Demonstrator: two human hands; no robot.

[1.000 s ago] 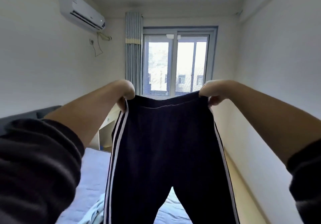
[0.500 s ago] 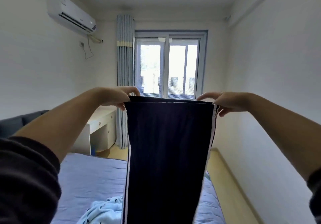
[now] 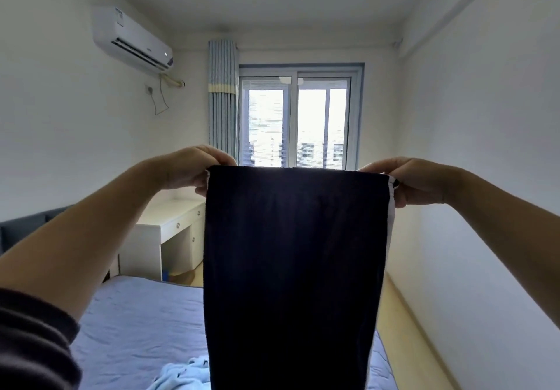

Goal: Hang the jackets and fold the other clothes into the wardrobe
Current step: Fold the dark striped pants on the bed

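Note:
Dark navy track trousers (image 3: 291,268) with a white side stripe hang in front of me, doubled lengthwise so one leg lies over the other. My left hand (image 3: 194,168) pinches the waistband's left corner. My right hand (image 3: 412,180) pinches the right corner, where the white stripe runs down the edge. The trousers drop straight down over the bed, and their lower end is cut off by the frame. A light blue garment (image 3: 181,374) lies crumpled on the bed below, partly hidden behind the trousers.
A bed with a blue sheet (image 3: 136,323) fills the lower left. A white desk (image 3: 169,232) stands beyond it by the curtain (image 3: 222,102) and window (image 3: 297,117). A strip of wooden floor (image 3: 406,329) runs along the right wall. An air conditioner (image 3: 130,38) hangs upper left.
The trousers went from spread open with both legs showing to doubled into one narrow panel. My hands lowered a little and my view tilted up to the ceiling.

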